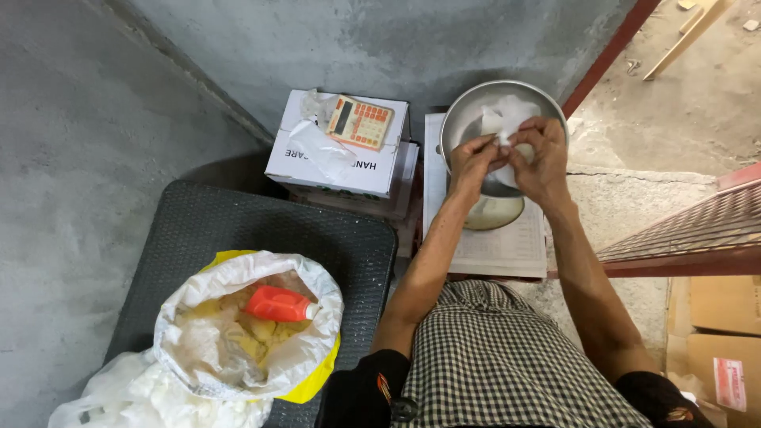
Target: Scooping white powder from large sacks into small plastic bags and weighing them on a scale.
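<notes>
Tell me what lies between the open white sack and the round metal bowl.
In the head view, a white cardboard box carrying an orange-keyed calculator sits between sack and bowl.

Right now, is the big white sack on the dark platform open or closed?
Open. The white sack has its mouth rolled back, showing yellowish pieces and an orange scoop inside.

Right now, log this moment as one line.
left hand: pinching plastic bag | right hand: pinching same bag | bag: over metal bowl
</notes>
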